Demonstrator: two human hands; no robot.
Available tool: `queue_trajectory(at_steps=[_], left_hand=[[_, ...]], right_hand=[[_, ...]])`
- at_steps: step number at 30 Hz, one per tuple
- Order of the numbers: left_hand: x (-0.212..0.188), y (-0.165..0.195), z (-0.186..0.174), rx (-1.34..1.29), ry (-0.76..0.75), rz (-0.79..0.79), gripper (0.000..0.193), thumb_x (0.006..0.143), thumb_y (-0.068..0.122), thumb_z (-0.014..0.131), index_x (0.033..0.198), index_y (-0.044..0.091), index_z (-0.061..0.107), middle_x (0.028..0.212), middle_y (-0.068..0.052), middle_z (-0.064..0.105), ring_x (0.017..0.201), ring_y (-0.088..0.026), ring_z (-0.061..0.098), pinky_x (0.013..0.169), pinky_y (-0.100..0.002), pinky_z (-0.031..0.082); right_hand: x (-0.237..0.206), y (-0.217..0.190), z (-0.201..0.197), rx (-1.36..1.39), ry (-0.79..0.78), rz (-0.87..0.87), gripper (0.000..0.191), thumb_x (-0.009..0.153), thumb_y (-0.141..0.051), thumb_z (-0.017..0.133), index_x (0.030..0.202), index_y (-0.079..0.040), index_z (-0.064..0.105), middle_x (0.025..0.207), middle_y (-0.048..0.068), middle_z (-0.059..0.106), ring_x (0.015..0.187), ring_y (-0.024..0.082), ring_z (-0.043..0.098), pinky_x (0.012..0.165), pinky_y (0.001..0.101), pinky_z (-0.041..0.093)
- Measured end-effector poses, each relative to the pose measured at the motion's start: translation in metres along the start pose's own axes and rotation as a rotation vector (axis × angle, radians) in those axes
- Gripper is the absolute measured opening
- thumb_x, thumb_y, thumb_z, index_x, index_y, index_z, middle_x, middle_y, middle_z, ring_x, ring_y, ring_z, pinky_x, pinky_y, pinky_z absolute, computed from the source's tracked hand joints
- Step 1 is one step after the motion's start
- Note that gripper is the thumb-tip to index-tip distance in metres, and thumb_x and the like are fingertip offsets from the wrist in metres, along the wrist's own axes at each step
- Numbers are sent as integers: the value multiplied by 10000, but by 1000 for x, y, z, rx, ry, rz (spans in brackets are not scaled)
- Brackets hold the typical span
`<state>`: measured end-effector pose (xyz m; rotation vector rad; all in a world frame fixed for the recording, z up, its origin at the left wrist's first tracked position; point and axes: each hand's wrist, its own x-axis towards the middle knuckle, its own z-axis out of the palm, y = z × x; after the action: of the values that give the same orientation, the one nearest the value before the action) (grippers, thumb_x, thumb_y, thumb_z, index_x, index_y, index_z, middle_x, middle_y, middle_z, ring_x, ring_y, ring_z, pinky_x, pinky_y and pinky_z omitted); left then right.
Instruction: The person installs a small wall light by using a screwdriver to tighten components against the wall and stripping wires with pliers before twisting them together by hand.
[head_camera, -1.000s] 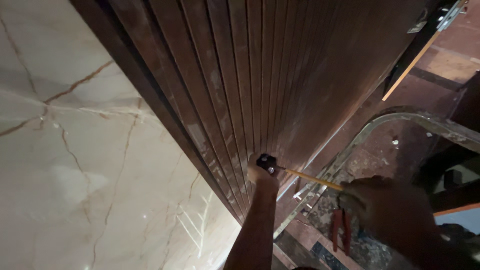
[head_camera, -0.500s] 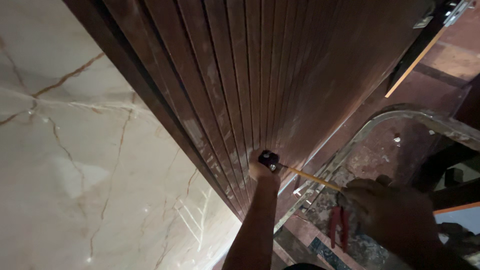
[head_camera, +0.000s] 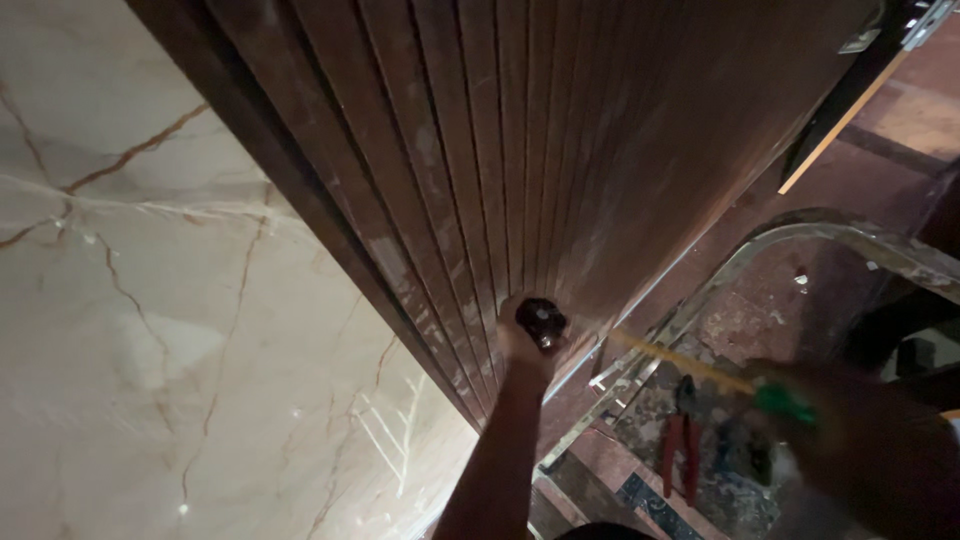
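My left hand (head_camera: 520, 345) reaches down my outstretched arm and presses a dark tape measure case (head_camera: 541, 322) against the foot of a brown fluted wood panel (head_camera: 520, 150). A yellow tape blade (head_camera: 680, 362) runs from the case to the lower right. There my right hand (head_camera: 860, 450), blurred, grips the blade's end by a small green piece (head_camera: 785, 402).
A glossy cream marble slab with brown veins (head_camera: 150, 300) fills the left side. A metal ladder rail (head_camera: 800, 230) curves at the right, above a dusty platform where red-handled pliers (head_camera: 680, 450) lie. A dark board with a pale edge (head_camera: 850, 100) leans at the upper right.
My right hand has slid a little to the right with the tape's end and is more blurred. My left hand keeps the case on the panel.
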<state>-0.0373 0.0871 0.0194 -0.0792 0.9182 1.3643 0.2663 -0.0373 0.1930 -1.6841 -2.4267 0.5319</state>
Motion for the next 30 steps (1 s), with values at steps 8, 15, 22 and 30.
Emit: queue_trajectory(at_steps=[8, 15, 22, 30], left_hand=[[-19, 0, 1, 100, -113, 33, 245, 867, 448, 630, 910, 211, 670, 818, -7, 713, 679, -176, 677, 543, -392, 497], [-31, -6, 2, 287, -89, 78, 307, 911, 450, 576, 902, 161, 679, 764, -17, 680, 622, -171, 632, 471, -362, 468], [-50, 13, -1, 356, -6, 133, 361, 885, 457, 591, 930, 116, 702, 749, -46, 680, 610, -214, 627, 460, -403, 454], [-78, 34, -3, 452, -104, 14, 391, 852, 472, 632, 1014, 125, 706, 854, -81, 722, 657, -211, 677, 505, -368, 493]], right_hand=[[49, -34, 89, 1142, 51, 572, 246, 981, -195, 730, 1096, -73, 551, 726, 243, 684, 444, 430, 617, 376, 565, 517], [128, -94, 121, 671, 517, -80, 305, 882, -217, 757, 1097, -3, 721, 784, 49, 728, 653, 120, 689, 586, 291, 566], [134, -89, 141, 664, 420, -5, 221, 888, -170, 740, 1025, 0, 771, 694, 86, 716, 598, 163, 648, 561, 330, 518], [133, -88, 147, 1301, 338, 439, 224, 868, -102, 717, 1041, 33, 672, 788, 87, 700, 581, 154, 645, 484, 293, 539]])
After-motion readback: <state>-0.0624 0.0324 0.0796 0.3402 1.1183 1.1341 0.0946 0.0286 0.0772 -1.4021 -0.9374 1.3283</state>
